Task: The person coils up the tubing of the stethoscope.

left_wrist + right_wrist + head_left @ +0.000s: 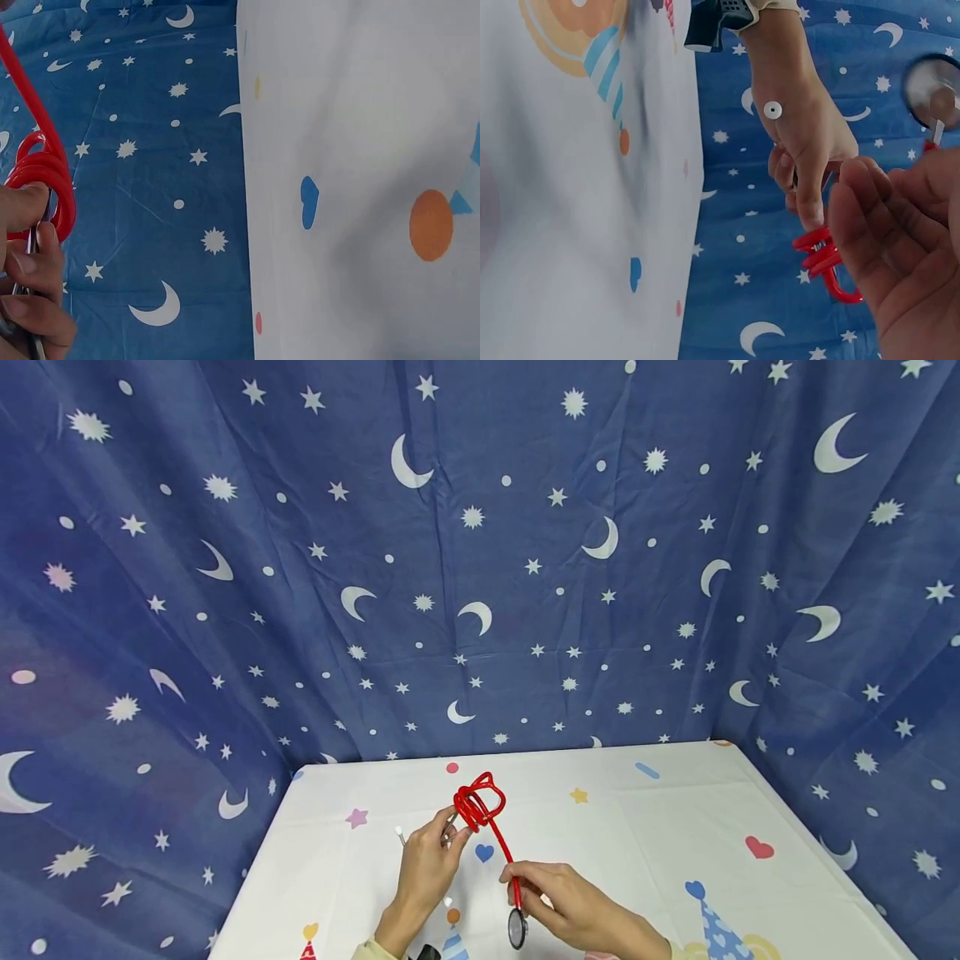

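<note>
A stethoscope with red tubing (503, 841) is held up above the table between both hands. Its tubing is wound in several loops near the metal ear tubes (34, 240). My left hand (427, 864) grips those metal tubes, with thumb and fingers at the base of the red loops. A white ear tip (772, 110) sticks out by the left wrist. Lower down, my right hand (562, 897) pinches the straight tail of tubing just above the round chest piece (517, 928), which hangs below the fingers. In the right wrist view, the palm partly hides the loops.
A white table cover (630, 852) printed with hearts, stars and party hats lies under the hands. Behind and at both sides hangs a blue curtain (517, 618) with moons and stars. A dark wrist device (718, 22) sits on the left forearm.
</note>
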The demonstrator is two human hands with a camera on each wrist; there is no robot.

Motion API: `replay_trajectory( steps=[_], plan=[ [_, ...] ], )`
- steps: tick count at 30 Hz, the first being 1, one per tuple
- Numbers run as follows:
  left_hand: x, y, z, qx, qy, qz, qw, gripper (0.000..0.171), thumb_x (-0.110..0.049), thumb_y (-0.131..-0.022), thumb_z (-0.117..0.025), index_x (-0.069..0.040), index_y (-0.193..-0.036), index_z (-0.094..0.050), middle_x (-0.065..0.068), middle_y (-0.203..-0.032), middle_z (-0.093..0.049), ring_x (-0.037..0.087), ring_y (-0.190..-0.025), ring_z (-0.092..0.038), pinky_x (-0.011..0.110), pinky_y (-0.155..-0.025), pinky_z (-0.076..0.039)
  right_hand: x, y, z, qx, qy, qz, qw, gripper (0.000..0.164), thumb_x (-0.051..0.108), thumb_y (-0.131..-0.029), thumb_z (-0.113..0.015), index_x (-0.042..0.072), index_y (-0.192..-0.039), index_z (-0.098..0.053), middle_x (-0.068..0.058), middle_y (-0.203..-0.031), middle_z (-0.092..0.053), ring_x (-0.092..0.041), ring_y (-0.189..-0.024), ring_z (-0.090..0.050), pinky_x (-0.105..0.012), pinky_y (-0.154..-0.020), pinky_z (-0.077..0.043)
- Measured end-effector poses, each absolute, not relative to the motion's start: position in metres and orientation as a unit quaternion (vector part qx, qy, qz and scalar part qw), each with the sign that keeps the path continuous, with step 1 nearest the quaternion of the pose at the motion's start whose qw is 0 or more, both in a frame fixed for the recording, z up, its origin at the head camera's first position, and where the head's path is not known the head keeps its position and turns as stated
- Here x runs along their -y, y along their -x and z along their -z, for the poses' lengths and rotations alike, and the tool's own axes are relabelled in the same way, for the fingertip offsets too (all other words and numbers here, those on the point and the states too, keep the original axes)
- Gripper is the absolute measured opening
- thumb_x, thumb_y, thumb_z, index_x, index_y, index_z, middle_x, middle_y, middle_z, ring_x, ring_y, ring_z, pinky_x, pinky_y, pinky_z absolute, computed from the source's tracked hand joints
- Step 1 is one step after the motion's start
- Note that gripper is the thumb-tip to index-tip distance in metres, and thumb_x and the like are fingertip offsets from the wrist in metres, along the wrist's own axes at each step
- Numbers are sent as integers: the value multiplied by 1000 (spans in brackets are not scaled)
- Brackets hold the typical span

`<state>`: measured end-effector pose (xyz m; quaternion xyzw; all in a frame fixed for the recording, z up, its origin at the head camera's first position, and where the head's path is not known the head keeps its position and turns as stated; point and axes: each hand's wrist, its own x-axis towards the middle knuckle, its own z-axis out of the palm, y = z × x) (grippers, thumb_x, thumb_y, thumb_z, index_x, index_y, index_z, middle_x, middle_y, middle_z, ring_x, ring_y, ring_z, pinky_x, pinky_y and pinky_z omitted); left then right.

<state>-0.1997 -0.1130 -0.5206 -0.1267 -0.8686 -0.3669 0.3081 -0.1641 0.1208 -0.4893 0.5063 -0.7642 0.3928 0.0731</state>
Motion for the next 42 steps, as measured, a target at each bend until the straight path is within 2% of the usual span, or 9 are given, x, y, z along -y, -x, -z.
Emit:
replay_trajectory(
  steps=[3, 7, 13, 18, 22, 28, 35, 39, 42],
  plan=[
    [111, 198, 519, 872, 141, 359, 303, 34, -14, -78, -82, -7, -109, -70, -12, -64, -55, -6, -54, -37, 13, -49, -33, -121, 164, 487, 764, -505, -390, 93, 23, 1, -98, -54, 15, -116, -58, 5, -83, -64, 5, -72, -56, -5, -67, -46],
    [108, 194, 518, 879, 173, 331, 295, 35, -16, -79, -82, -8, -110, -69, -11, -65, -58, -5, -55, -38, 12, -49, -33, -120, 165, 484, 749, -526, -366, 168, 19, 3, -97, -57, 11, -113, -62, 6, -79, -64, 5, -65, -54, -1, -64, -42],
    [102, 189, 517, 876, 234, 294, 303, 36, -20, -80, -80, -7, -111, -69, -9, -70, -64, -2, -60, -52, 13, -55, -43, -118, 170, 475, 733, -528, -352, 247, 11, 11, -97, -60, 13, -105, -68, 9, -79, -63, 5, -64, -45, 0, -62, -36],
    [98, 187, 517, 872, 263, 282, 301, 35, -20, -80, -81, -8, -110, -69, -9, -72, -66, -4, -58, -50, 8, -53, -37, -119, 175, 468, 736, -501, -365, 274, 5, 13, -91, -68, 15, -96, -69, 8, -79, -58, 3, -65, -46, -1, -61, -38],
    [95, 186, 517, 871, 281, 272, 297, 34, -21, -80, -80, -10, -110, -69, -9, -73, -67, -4, -60, -53, 7, -54, -38, -120, 181, 464, 741, -473, -395, 266, 10, 9, -87, -72, 15, -95, -69, 7, -80, -56, 3, -65, -45, -3, -58, -38],
    [92, 183, 516, 863, 309, 284, 282, 33, -23, -83, -78, -12, -113, -68, -9, -78, -69, -3, -63, -57, 7, -57, -43, -121, 196, 461, 750, -413, -460, 235, 17, -2, -86, -69, 11, -97, -70, 4, -78, -62, 0, -63, -50, -10, -55, -45],
    [88, 179, 517, 856, 328, 278, 286, 33, -22, -84, -77, -12, -113, -69, -9, -78, -70, -3, -63, -59, 7, -57, -44, -121, 210, 465, 776, -336, -493, 205, 7, 9, -92, -68, 15, -94, -71, 5, -76, -64, 1, -60, -49, -18, -51, -46],
    [88, 178, 517, 851, 353, 264, 287, 32, -23, -84, -77, -11, -113, -68, -6, -83, -73, -2, -66, -65, 8, -58, -47, -121, 217, 473, 792, -292, -499, 195, 3, 15, -90, -71, 17, -89, -73, 8, -73, -62, -1, -59, -48, -21, -50, -45],
    [87, 176, 517, 846, 369, 256, 288, 32, -23, -85, -77, -10, -113, -68, -6, -84, -73, -2, -65, -64, 8, -58, -47, -122, 218, 472, 808, -254, -506, 164, 4, 14, -89, -72, 14, -86, -74, 5, -71, -62, -4, -59, -49, -22, -51, -44]
  ],
)
